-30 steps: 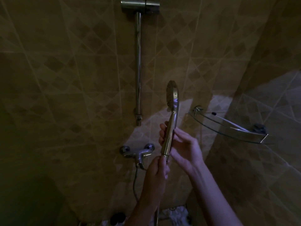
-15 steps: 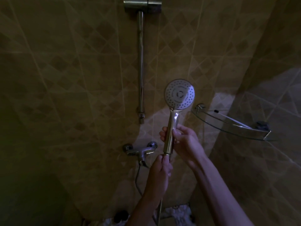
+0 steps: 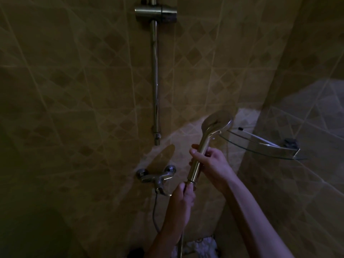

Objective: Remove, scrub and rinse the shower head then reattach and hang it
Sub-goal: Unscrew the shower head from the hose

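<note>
1. The mixer tap (image 3: 156, 176) is on the tiled wall, low, with the slide rail (image 3: 155, 81) above it.
2. The left hand (image 3: 179, 203) pinches the hose nut (image 3: 188, 183) just under the handle — fingers curled.
3. The right hand (image 3: 210, 162) grips the handle of the shower head (image 3: 216, 121), which is tilted up to the right — its back faces the camera.
4. The glass corner shelf (image 3: 260, 146) is just beside the head.

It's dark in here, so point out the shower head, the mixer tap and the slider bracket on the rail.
shower head (image 3: 216, 121): head view, rounded back.
mixer tap (image 3: 157, 177): head view, body.
slider bracket (image 3: 155, 13): head view, front.
</note>
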`<move>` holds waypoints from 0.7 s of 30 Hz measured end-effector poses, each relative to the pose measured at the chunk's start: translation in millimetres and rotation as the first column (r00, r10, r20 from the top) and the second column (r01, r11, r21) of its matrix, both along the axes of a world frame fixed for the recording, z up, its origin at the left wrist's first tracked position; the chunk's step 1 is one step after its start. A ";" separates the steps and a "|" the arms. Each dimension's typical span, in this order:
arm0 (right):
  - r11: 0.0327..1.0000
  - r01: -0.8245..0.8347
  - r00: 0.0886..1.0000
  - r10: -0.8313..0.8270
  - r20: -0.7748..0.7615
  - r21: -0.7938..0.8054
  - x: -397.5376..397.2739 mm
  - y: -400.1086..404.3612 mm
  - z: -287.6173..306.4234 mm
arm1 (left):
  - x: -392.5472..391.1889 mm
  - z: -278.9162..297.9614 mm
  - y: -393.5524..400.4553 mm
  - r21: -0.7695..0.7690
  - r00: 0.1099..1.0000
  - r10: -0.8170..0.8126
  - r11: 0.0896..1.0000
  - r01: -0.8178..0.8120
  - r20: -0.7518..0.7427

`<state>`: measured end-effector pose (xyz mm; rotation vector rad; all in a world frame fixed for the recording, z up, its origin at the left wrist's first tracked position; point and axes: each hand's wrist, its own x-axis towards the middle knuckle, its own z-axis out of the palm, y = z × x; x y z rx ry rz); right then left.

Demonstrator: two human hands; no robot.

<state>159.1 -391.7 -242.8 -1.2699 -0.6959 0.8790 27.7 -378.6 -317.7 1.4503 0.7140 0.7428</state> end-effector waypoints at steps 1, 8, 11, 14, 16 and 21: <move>1.000 0.002 1.000 -0.002 -0.006 0.009 0.5 -1.8 -0.3 | -0.2 -1.3 -0.1 -0.011 1.000 -0.006 1.000 0.005 -0.011; 0.989 0.021 0.966 0.018 -0.257 0.149 0.5 -3.0 -10.6 | 2.2 -6.5 -0.2 -0.109 1.000 -0.009 0.994 0.009 0.006; 0.976 -0.053 0.929 0.126 -0.348 0.212 -4.0 -2.7 -10.5 | 2.3 -11.5 -0.9 -0.153 1.000 -0.027 0.988 0.028 0.010; 0.937 -0.148 0.848 0.285 -0.446 0.317 -6.4 -3.6 -10.1 | -1.8 -8.8 0.8 -0.228 0.999 -0.053 0.972 0.054 0.011; 0.913 -0.169 0.793 0.349 -0.499 0.371 -5.7 -4.0 -9.6 | -5.6 -2.8 1.5 -0.268 0.995 -0.070 0.960 0.086 0.068; 0.960 -0.104 0.901 0.202 -0.384 0.261 -11.2 1.3 -10.3 | -7.6 4.2 1.8 -0.316 0.988 -0.078 0.942 0.116 0.130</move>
